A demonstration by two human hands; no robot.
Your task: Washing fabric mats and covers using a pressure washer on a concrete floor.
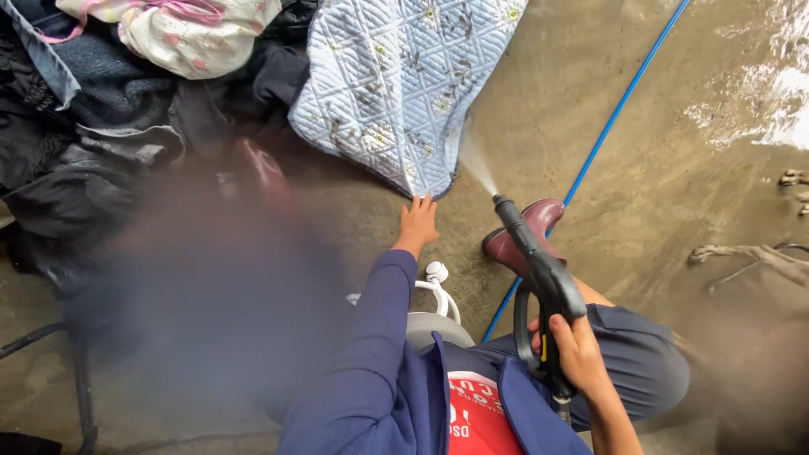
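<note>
My right hand (577,354) grips the handle of a black pressure-washer gun (539,270) whose nozzle points up and left, spraying a fan of water onto the corner of a light blue quilted blanket (396,76) lying on the wet concrete floor. My left hand (418,222), in a dark blue sleeve, reaches forward with its fingers spread, touching the floor at the blanket's lower corner. A maroon rubber boot (527,232) on my foot shows just behind the gun.
A pile of dark and pale clothes (101,93) lies at the upper left. A blue hose (619,105) runs diagonally across the floor. A white and grey machine (434,316) sits by my knee. Grey mist blurs the left middle. Foam (775,93) lies upper right.
</note>
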